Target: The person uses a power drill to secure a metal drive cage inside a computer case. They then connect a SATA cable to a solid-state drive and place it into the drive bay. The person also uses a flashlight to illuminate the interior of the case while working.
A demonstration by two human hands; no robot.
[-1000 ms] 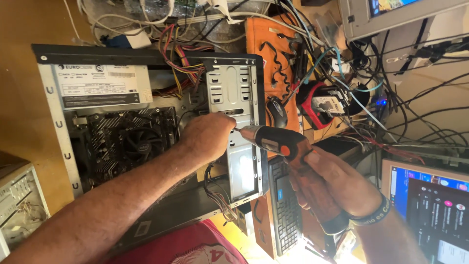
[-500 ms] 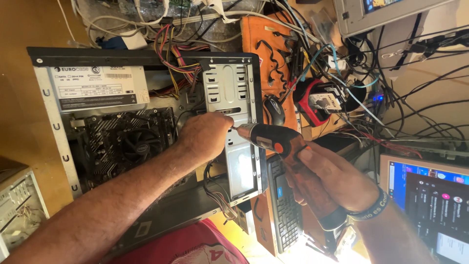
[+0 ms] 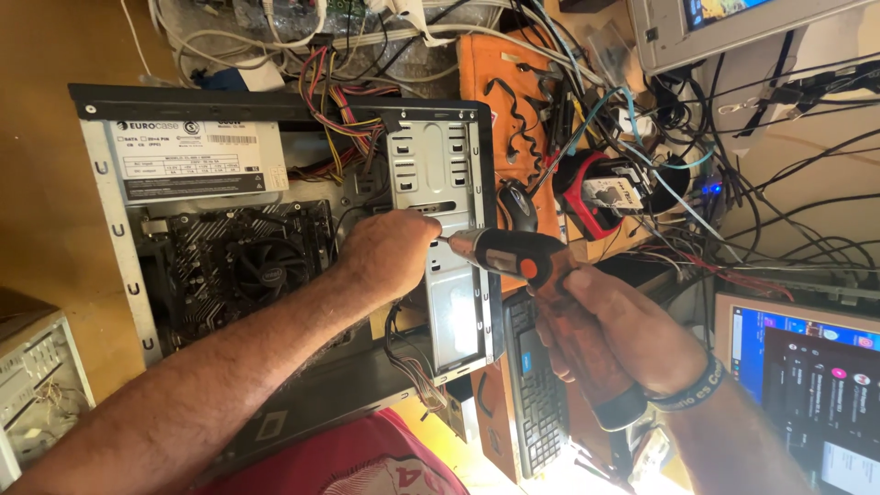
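Item one: our right hand (image 3: pixel 632 335), wrapped in a full fist around the reddish grip of a cordless electric screwdriver (image 3: pixel 536 275). The tool's dark body with its orange button lies crosswise ahead of our knuckles, its nose pointing left toward the case. A dark wristband sits on that wrist.

Item two: our left hand (image 3: pixel 390 252), reaching in from the lower left across the open case. Its fingers are drawn together at the tip of the screwdriver, right where the bit meets the metal. Whether they pinch a screw or only steady the bit we cannot tell, since the fingertips hide that spot.

Item three: the drive cage (image 3: pixel 440 197), a bare silver sheet-metal bay with slotted holes, standing at the right-hand edge of the case. The screwdriver's tip meets its side face, with our left hand just left of the contact point and our right hand well to the right of it.

Item four: the open computer case (image 3: pixel 101 211), lying before us with its side panel off. Inside we note the power supply (image 3: pixel 197 160) with a white label at the top, the round processor fan (image 3: pixel 266 275) on the mainboard below it, and a bundle of coloured wires (image 3: pixel 344 110).

Item five, surroundings: a black keyboard (image 3: pixel 536 394) under our right forearm, a lit monitor (image 3: pixel 811 394) at lower right, tangled cables (image 3: pixel 733 183) behind.
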